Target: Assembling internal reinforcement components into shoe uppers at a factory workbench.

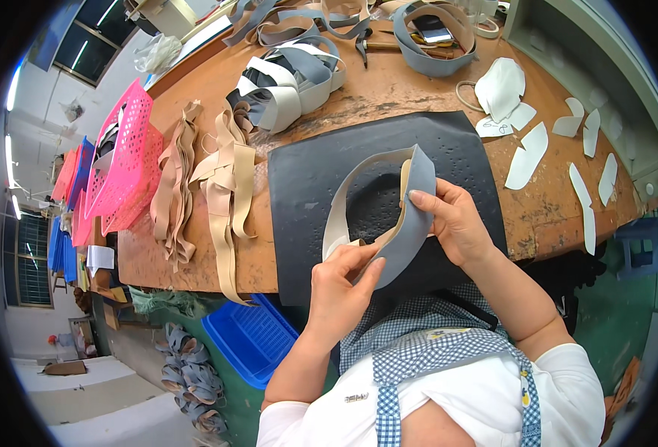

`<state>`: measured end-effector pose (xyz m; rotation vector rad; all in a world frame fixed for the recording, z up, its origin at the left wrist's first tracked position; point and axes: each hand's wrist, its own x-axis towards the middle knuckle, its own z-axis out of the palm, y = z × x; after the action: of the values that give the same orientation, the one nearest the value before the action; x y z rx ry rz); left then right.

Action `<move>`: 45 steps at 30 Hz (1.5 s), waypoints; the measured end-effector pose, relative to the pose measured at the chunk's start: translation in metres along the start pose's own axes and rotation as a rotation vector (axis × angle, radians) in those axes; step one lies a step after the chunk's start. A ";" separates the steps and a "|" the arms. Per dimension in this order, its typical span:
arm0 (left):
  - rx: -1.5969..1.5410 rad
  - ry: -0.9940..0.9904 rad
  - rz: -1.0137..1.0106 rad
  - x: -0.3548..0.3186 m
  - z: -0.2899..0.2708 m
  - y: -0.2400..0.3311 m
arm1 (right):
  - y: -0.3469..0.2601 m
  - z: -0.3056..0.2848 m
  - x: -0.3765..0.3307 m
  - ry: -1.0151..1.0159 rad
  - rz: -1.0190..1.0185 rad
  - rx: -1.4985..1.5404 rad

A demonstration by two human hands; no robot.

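My two hands hold a wide grey-blue leather strip [417, 216] bent into a loop, its pale inner side showing at the left. My right hand [459, 223] grips the loop's right side, thumb on the outer face. Lower down, my left hand [346, 287] pinches the near edge between thumb and fingers. A narrow tan strip [404, 181] lies along the inside of the band by my right hand; whether it is fixed there I cannot tell. Beneath the loop is a black mat [307, 194] pitted with small holes.
Tan strips [225, 186] hang over the table's front edge at left, beside pink baskets [124, 164]. Bundled grey and white strips [288, 86], a hammer [365, 46] and a coiled strip [433, 63] around a phone lie behind. White cut pieces [526, 155] are right; a blue basket [251, 339] stands below.
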<state>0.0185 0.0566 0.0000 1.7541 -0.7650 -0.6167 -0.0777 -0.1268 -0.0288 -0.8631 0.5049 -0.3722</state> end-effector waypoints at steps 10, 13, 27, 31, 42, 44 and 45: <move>0.012 -0.034 -0.092 0.015 0.015 0.011 | 0.004 0.007 -0.008 0.077 -0.190 -0.073; -0.021 -0.036 -0.114 0.015 0.015 0.012 | 0.004 0.010 -0.009 0.067 -0.199 -0.020; -0.033 -0.053 -0.088 0.020 0.013 0.009 | -0.004 0.015 0.000 0.026 -0.098 -0.066; 0.144 0.085 0.038 0.015 0.012 0.012 | -0.021 0.015 0.029 0.008 -0.109 0.008; 0.990 0.284 0.766 0.039 -0.025 0.039 | -0.027 -0.010 0.080 0.408 -0.952 -1.261; 1.023 0.164 0.704 0.039 -0.022 0.023 | -0.033 0.022 0.032 -0.207 -0.819 -1.153; 0.983 0.144 0.745 0.038 -0.017 0.018 | -0.027 0.035 0.006 -0.318 -0.707 -1.159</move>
<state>0.0521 0.0346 0.0211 2.0904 -1.6732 0.4842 -0.0554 -0.1239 0.0100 -2.2057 0.0484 -0.5712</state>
